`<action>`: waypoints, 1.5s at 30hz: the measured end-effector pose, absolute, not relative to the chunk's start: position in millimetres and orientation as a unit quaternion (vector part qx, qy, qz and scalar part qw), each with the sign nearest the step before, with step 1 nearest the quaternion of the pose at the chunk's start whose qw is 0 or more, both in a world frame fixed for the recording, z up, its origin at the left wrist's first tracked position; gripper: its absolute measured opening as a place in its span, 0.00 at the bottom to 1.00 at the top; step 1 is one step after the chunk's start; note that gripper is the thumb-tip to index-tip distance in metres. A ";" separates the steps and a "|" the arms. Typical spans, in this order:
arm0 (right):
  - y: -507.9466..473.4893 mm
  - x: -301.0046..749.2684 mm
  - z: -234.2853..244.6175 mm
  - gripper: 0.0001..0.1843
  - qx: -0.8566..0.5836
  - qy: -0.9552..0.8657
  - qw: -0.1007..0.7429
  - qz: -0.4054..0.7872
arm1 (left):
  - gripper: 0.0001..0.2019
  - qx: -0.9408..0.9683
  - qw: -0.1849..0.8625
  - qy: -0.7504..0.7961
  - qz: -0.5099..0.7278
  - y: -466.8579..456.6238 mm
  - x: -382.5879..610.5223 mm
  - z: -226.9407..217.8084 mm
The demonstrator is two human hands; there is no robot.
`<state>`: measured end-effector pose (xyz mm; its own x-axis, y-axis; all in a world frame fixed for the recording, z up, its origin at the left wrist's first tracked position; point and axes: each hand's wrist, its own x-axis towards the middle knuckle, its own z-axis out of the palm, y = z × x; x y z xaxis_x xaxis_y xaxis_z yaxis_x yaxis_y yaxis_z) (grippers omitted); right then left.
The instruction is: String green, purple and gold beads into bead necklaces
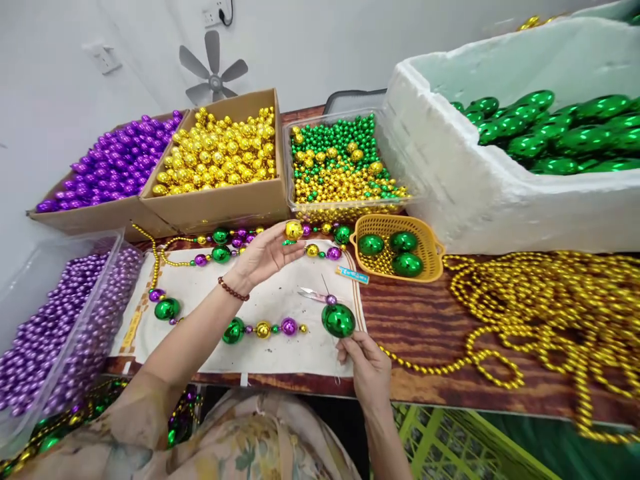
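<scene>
My left hand (pixel 263 257) is raised over the white cloth (pixel 200 293), its fingertips pinched on a gold ball (pixel 294 230). My right hand (pixel 367 363) is near the table's front edge, fingers closed just below a large green ball (pixel 339 320) with a small purple bead and a thin needle above it. A partly strung garland (pixel 260 328) of green, gold and purple balls curves over the cloth. Small scissors (pixel 313 294) lie between my hands.
Cardboard boxes of purple balls (pixel 113 163) and gold balls (pixel 217 150) stand at the back, beside a clear tub of small green and gold beads (pixel 343 163). A yellow basket (pixel 430 250) holds three green balls. A foam box (pixel 480 187) and gold bead strands (pixel 550 313) fill the right.
</scene>
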<state>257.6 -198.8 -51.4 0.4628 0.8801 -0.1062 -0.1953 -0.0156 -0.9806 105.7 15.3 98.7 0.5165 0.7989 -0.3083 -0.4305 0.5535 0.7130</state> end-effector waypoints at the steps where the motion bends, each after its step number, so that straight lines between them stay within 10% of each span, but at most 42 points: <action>1: -198.6 256.9 -48.6 0.14 -0.573 -0.299 0.638 0.418 | 0.07 0.261 0.832 0.326 0.366 11.2 106.4 93.2; 45: -200.2 242.3 -36.3 0.12 -0.624 -0.278 0.614 0.395 | 0.08 0.203 0.813 0.352 0.417 -29.8 141.5 51.2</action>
